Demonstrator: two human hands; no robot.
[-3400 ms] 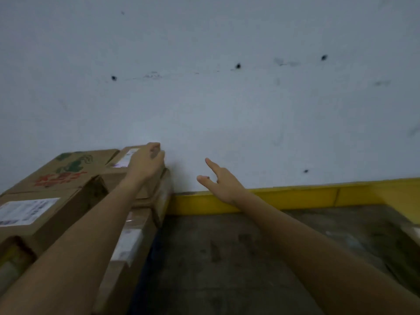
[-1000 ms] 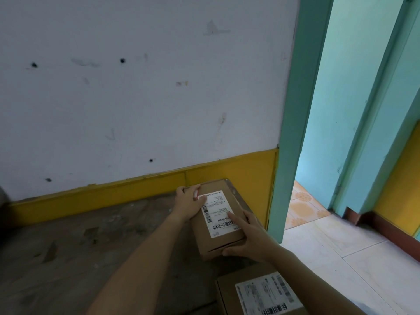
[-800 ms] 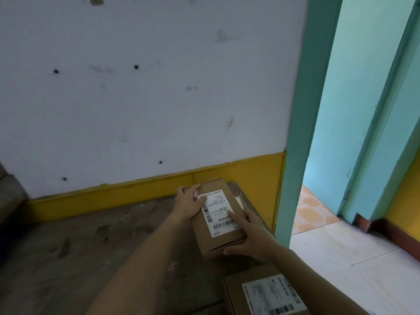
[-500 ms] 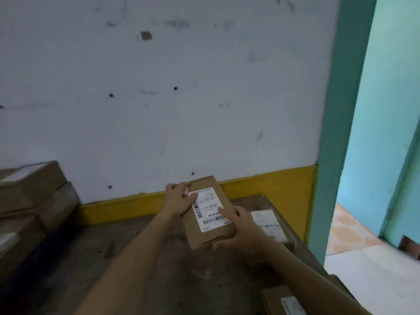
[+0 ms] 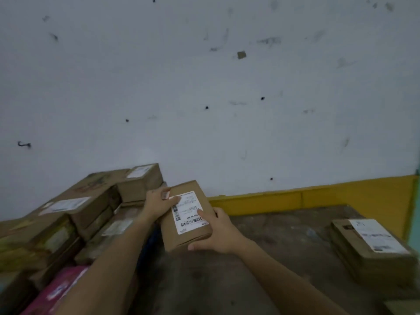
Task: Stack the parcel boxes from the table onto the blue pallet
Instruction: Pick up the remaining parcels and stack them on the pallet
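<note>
Both hands, the left hand (image 5: 159, 204) and right hand (image 5: 219, 233), grasp 1 small parcel box (image 5: 187, 215) above the surface (image 5: 284, 235), long axis near-to-far, with the box stack (image 5: 91, 212) immediately left, nearer the left hand.

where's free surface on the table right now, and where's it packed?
Bare table runs from the held box right to the labelled parcel, back to the yellow band; also bare below the right hand. Packed: stacked boxes on the left, beyond the left hand.
</note>
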